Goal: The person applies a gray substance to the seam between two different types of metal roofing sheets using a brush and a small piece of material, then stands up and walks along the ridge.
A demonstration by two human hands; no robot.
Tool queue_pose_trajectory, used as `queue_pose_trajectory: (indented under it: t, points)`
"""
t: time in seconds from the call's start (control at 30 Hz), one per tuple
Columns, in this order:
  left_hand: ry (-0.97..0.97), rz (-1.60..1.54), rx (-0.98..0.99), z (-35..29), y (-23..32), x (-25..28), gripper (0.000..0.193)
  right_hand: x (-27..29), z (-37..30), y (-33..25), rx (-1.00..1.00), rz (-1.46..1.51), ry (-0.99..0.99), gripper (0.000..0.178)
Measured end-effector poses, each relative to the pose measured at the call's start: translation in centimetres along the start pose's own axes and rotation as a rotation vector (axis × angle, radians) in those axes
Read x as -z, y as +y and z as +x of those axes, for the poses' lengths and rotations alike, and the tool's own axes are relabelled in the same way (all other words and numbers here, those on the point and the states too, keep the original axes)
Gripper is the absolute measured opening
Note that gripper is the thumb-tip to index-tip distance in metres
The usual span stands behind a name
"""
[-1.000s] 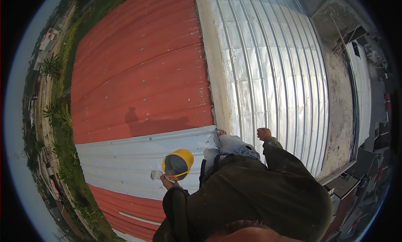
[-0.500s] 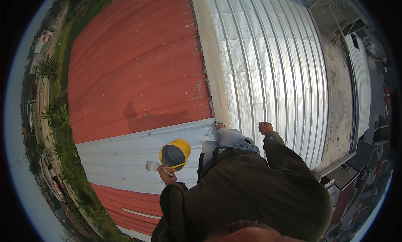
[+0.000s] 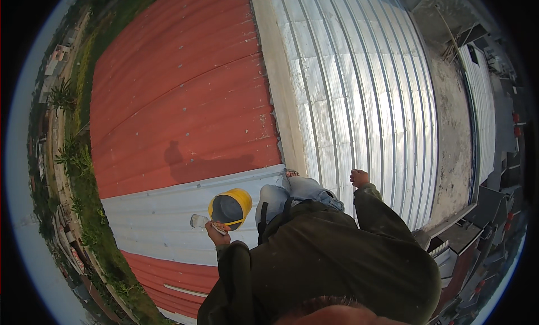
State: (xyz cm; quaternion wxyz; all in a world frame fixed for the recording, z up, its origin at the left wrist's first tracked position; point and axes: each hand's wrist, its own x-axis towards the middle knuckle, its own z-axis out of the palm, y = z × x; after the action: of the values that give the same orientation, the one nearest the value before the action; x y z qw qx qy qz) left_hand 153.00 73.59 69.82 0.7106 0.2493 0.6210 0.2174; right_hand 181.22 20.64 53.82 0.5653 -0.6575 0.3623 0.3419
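Observation:
My left hand (image 3: 218, 234) is closed round the handle of a wide paintbrush (image 3: 199, 221) with a whitish head that points left. The same hand is at the rim of a yellow bucket (image 3: 242, 199), where its carrying handle appears to be gripped too. Tilted towards me, the bucket shows a grey inside; how much it holds I cannot tell. My right hand (image 3: 359, 178), fingers curled in, hangs over the silver metal roofing (image 3: 359, 117) with nothing visible in it.
Under the bucket runs a white strip (image 3: 168, 207) of corrugated roof, between red sheets (image 3: 179, 89). A raised concrete ledge (image 3: 281, 83) divides red from silver roofing. Beyond the left roof edge, plants (image 3: 73, 156) lie far below. My bare foot (image 3: 292, 173) is near the ledge.
The bucket, brush and left hand have shifted slightly left. My knee has swung left over the white strip. The right hand is a little lower and further right.

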Motion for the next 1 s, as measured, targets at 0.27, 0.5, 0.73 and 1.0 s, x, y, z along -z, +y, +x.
queue_pose_trajectory:
  t: [0.27,0.5,0.73,1.0]
  points:
    - [-0.020,0.014,-0.075,1.7,-1.0,-1.5,0.023,4.0,1.5,-1.8,-0.047,0.104,-0.079,0.020]
    - [-0.020,0.000,-0.064,4.5,-2.0,-4.0,0.022,4.5,-0.4,-7.1,0.029,0.007,0.210,0.019]
    - [0.006,-0.003,0.018,6.7,-2.1,-8.6,0.023,6.1,1.6,-9.6,-0.001,0.016,0.211,0.021]
    - [0.016,0.015,0.039,7.6,-1.8,-12.5,0.021,3.1,5.4,-17.6,0.040,-0.038,0.143,0.023]
